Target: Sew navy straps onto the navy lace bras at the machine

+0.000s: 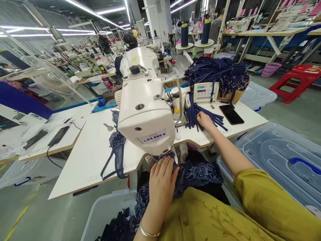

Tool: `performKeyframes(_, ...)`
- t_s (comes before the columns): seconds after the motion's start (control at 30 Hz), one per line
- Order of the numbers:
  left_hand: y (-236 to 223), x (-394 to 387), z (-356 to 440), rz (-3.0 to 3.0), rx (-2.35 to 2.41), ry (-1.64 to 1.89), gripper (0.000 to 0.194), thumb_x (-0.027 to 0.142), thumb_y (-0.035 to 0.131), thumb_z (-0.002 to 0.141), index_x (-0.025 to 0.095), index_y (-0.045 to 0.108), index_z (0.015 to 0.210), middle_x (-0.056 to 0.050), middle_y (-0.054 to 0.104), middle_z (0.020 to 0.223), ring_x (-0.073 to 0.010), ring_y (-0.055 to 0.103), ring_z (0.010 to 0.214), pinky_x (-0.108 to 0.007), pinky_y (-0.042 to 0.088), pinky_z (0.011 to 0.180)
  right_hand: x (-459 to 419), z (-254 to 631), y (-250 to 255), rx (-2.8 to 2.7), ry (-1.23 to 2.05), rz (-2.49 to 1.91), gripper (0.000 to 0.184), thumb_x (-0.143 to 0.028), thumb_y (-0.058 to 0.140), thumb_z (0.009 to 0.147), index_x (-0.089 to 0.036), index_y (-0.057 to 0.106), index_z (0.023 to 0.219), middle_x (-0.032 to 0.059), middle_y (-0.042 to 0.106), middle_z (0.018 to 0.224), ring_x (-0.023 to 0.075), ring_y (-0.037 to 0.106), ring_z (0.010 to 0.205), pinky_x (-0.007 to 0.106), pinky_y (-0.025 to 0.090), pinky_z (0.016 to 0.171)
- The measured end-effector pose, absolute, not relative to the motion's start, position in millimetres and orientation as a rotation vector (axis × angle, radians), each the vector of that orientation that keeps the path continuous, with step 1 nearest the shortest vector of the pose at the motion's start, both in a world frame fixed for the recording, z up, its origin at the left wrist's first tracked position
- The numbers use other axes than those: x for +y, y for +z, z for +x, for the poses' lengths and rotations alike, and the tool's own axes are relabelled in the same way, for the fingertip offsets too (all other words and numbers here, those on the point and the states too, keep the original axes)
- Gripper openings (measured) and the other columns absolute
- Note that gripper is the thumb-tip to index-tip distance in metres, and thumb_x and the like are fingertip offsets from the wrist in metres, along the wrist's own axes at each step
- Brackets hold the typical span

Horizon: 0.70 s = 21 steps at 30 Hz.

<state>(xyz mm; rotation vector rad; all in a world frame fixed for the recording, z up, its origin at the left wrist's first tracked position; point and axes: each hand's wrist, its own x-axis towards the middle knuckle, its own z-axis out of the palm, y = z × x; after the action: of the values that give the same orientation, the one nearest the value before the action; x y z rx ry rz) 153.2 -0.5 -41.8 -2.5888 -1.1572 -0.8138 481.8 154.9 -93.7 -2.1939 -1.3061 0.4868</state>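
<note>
Fingers of left hand (162,180) together over dark fabric (198,174), tips partly hidden; right hand's (204,119), at strap ends (197,115), grip unclear.

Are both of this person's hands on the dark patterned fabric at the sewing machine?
No, only the left hand is on the patterned fabric; the right hand is at the navy straps beside the machine.

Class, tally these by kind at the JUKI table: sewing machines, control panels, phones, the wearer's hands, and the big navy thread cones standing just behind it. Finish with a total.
Sewing machine: 1
Control panel: 1
Phone: 1
Hands, left and right: 2
Navy thread cones: 2
Total: 7
</note>
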Motion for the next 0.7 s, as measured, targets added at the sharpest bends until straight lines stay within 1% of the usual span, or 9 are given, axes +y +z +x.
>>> performKeyframes(0.1,-44,0,154,-2.578,-1.149,-0.841,0.026,0.029,0.056,0.093,0.014,0.060,0.115,-0.010,0.069,0.114,-0.0258,0.063,0.106,-0.039,0.044,0.093,138,492,-97,-1.339,0.537,-2.133,0.020,-0.017,0.044,0.087,-0.017,0.060,0.099,0.0062,0.071,0.080,0.0179,0.064,0.073,0.025,0.041,0.069)
performKeyframes(0.2,-45,0,155,-2.570,-1.144,-0.861,0.026,0.029,0.056,0.093,0.014,0.060,0.114,-0.010,0.069,0.113,-0.0265,0.063,0.106,-0.040,0.044,0.092,136,493,-102,-1.326,0.595,-2.100,0.019,-0.024,0.044,0.091,-0.017,0.061,0.095,0.0053,0.071,0.079,0.0153,0.064,0.067,0.024,0.041,0.066)
performKeyframes(0.27,-45,0,155,-2.563,-1.148,-0.866,0.026,0.029,0.056,0.093,0.014,0.060,0.114,-0.010,0.069,0.112,-0.0267,0.063,0.106,-0.040,0.044,0.092,143,491,-105,-1.288,0.608,-2.107,0.022,-0.033,0.045,0.092,-0.017,0.061,0.087,0.0069,0.071,0.078,0.0168,0.063,0.069,0.025,0.041,0.065)
performKeyframes(0.33,-46,0,155,-2.567,-1.150,-0.865,0.026,0.029,0.056,0.093,0.014,0.060,0.115,-0.010,0.069,0.112,-0.0268,0.063,0.106,-0.040,0.044,0.092,153,487,-106,-1.235,0.591,-2.126,0.023,-0.038,0.052,0.088,-0.018,0.059,0.079,0.0083,0.069,0.076,0.0201,0.063,0.074,0.027,0.040,0.066)
performKeyframes(0.43,-45,0,155,-2.572,-1.148,-0.872,0.026,0.029,0.056,0.093,0.015,0.060,0.115,-0.010,0.069,0.112,-0.0267,0.063,0.106,-0.039,0.044,0.092,163,480,-104,-1.160,0.557,-2.099,0.018,-0.034,0.060,0.082,-0.020,0.055,0.073,0.0069,0.067,0.077,0.0218,0.061,0.078,0.028,0.038,0.067)
performKeyframes(0.53,-45,0,154,-2.578,-1.147,-0.885,0.025,0.028,0.055,0.093,0.015,0.060,0.115,-0.010,0.069,0.113,-0.0264,0.063,0.105,-0.039,0.044,0.091,159,478,-96,-1.125,0.571,-1.965,0.018,-0.030,0.059,0.081,-0.020,0.052,0.068,0.0021,0.062,0.069,0.0176,0.058,0.069,0.026,0.037,0.062)
performKeyframes(0.6,-44,0,154,-2.596,-1.147,-0.888,0.026,0.028,0.056,0.093,0.015,0.060,0.115,-0.010,0.069,0.114,-0.0259,0.063,0.106,-0.039,0.044,0.092,147,477,-89,-1.106,0.610,-1.842,0.020,-0.032,0.061,0.080,-0.020,0.052,0.067,0.0000,0.059,0.066,0.0144,0.056,0.062,0.024,0.036,0.057)
performKeyframes(0.7,-42,-3,156,-2.607,-1.161,-0.921,0.026,0.025,0.058,0.091,0.014,0.060,0.115,-0.010,0.070,0.113,-0.0248,0.064,0.106,-0.038,0.042,0.094,118,473,-79,-1.040,0.720,-1.642,0.027,-0.046,0.060,0.080,-0.021,0.052,0.075,-0.0011,0.059,0.067,0.0105,0.052,0.052,0.021,0.034,0.047)
